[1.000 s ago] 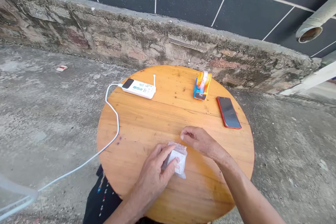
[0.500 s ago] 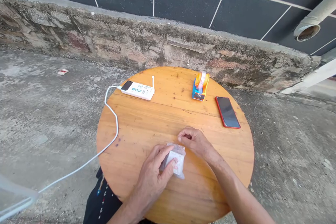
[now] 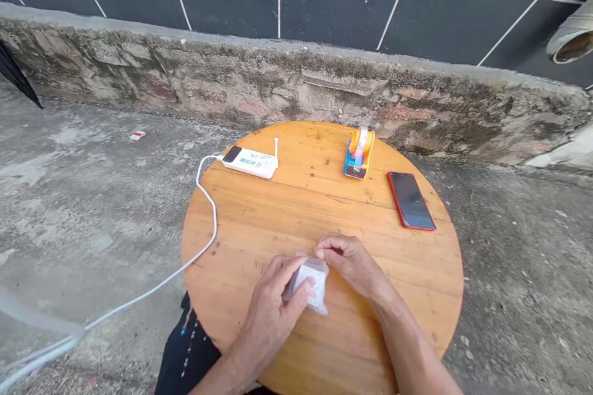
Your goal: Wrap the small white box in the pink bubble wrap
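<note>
A small white box wrapped in clear plastic point(image 3: 313, 287) lies near the front of the round wooden table. My left hand point(image 3: 277, 299) grips it from the left, thumb on its top face and fingers along the far side. Just beyond the packet's far right corner, my right hand point(image 3: 347, 261) is closed in a pinch, its fingertips at the edge of the plastic. Whatever may be between those fingertips is too small to make out.
Toward the back of the wooden table point(image 3: 259, 216) stands an orange and blue tape dispenser point(image 3: 358, 154). A red-edged phone point(image 3: 411, 200) lies on the right. At the back left is a white power bank-like device point(image 3: 252, 162), its white cable point(image 3: 215, 216) running over the left edge.
My right hand's pinched fingertips have come down closer to the packet's far edge. The left hand keeps its grip. The whole view has shifted slightly.
</note>
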{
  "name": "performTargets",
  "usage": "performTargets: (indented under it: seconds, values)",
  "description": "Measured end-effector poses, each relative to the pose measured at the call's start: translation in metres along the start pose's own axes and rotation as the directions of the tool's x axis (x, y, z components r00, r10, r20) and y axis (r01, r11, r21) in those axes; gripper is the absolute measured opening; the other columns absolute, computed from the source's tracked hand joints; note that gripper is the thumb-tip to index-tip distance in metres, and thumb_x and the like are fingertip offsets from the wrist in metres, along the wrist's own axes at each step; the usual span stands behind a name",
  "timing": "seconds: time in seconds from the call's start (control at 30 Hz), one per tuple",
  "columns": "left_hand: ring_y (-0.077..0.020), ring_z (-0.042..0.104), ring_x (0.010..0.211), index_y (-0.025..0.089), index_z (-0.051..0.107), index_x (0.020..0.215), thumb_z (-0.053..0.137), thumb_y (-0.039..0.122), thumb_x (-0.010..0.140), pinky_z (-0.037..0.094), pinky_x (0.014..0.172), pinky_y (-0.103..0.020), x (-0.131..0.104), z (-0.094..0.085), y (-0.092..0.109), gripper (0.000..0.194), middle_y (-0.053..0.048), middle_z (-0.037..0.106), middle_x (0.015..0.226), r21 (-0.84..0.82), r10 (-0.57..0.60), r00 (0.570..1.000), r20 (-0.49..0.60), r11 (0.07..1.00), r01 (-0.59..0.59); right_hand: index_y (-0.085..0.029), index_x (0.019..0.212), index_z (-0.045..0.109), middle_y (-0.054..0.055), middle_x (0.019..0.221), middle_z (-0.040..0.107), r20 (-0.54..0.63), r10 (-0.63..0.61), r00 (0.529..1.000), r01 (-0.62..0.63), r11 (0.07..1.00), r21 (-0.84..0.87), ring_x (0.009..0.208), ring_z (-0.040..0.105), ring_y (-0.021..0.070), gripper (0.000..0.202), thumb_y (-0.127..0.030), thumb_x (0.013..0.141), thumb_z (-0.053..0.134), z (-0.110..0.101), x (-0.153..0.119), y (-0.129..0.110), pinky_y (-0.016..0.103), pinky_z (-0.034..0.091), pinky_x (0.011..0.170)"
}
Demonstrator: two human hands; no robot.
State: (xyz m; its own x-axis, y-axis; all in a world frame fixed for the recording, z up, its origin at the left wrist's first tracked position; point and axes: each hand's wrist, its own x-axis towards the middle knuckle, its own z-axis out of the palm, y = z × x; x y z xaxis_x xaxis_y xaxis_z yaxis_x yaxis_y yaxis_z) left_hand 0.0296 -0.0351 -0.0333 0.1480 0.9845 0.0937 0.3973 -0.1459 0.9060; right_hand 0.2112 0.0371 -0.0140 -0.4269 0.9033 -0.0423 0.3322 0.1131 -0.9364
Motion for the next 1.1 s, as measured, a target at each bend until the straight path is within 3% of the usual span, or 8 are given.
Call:
performTargets:
  seconds: [0.13,0.43,0.93,1.1]
  values:
    - [-0.0193,0.057,0.099,0.023,0.056,0.119,0.051,0.025,0.09,0.049,0.085,-0.032,0.0,0.0,0.001,0.029,-0.006,0.06,0.107,0.008,0.001,1.0,-0.013,1.0,-0.001,-0.016,0.071,0.064,0.002,0.073,0.059,0.035,-0.049,0.998,0.049,0.999,0.002,0.07,0.053,0.0144,0.027,-0.031,0.09,0.052,0.001,-0.004,0.001,0.025,0.041,0.065]
    - [-0.0197,0.057,0.099,0.023,0.056,0.12,0.051,0.026,0.09,0.05,0.082,-0.031,-0.001,0.002,0.005,0.031,-0.007,0.059,0.108,0.001,-0.01,0.999,-0.039,1.0,0.01,-0.017,0.071,0.066,0.002,0.075,0.059,-0.002,-0.104,0.995,0.104,0.994,0.031,0.071,0.055,0.0149,0.027,-0.033,0.09,0.055,0.005,-0.009,-0.005,0.026,0.043,0.066]
    - [-0.0194,0.057,0.099,0.021,0.057,0.12,0.053,0.025,0.089,0.05,0.083,-0.032,-0.001,0.003,0.007,0.032,-0.007,0.059,0.107,0.01,-0.026,0.997,-0.068,1.0,0.027,-0.019,0.065,0.06,0.002,0.073,0.061,-0.001,-0.247,0.969,0.245,0.963,-0.116,0.072,0.057,0.0149,0.03,-0.027,0.092,0.051,0.01,-0.011,-0.014,0.028,0.043,0.072]
    - [-0.0207,0.056,0.1,0.021,0.058,0.119,0.052,0.024,0.088,0.05,0.083,-0.033,0.0,0.003,0.008,0.031,-0.007,0.06,0.105,0.014,-0.018,0.997,-0.073,1.0,0.019,-0.02,0.069,0.064,0.002,0.077,0.064,0.043,-0.26,0.965,0.263,0.95,-0.167,0.075,0.058,0.0153,0.029,-0.025,0.094,0.049,0.007,-0.013,-0.017,0.029,0.042,0.076]
